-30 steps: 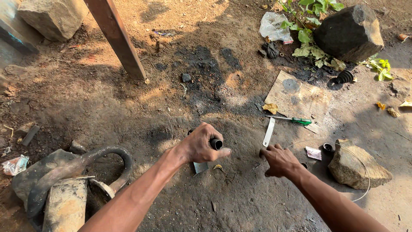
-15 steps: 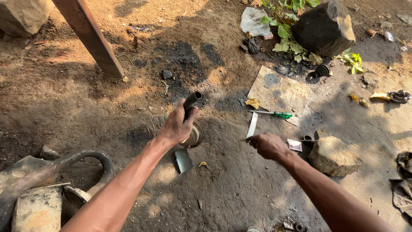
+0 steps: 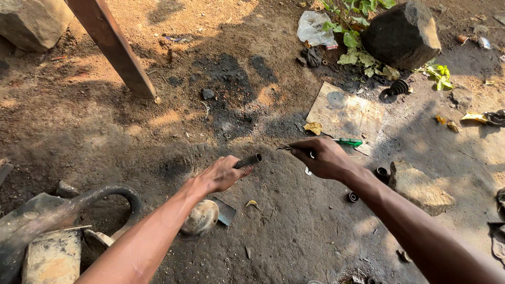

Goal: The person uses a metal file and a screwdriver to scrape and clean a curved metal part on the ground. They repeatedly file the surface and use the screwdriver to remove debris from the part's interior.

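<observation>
Dark round handle (image 3: 248, 160) clenched in left hand (image 3: 223, 174); right hand (image 3: 323, 156) pinches thin metal blade (image 3: 286, 148)

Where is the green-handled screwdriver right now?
In the head view, the green-handled screwdriver lies on the dirt right of centre, at the cardboard sheet's lower edge, just beyond the right hand.

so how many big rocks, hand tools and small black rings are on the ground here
big rocks: 3 (pale one, dark one, flat one)
hand tools: 2 (dark tube in left hand, green-handled screwdriver)
small black rings: 2 ()
total: 7
</observation>
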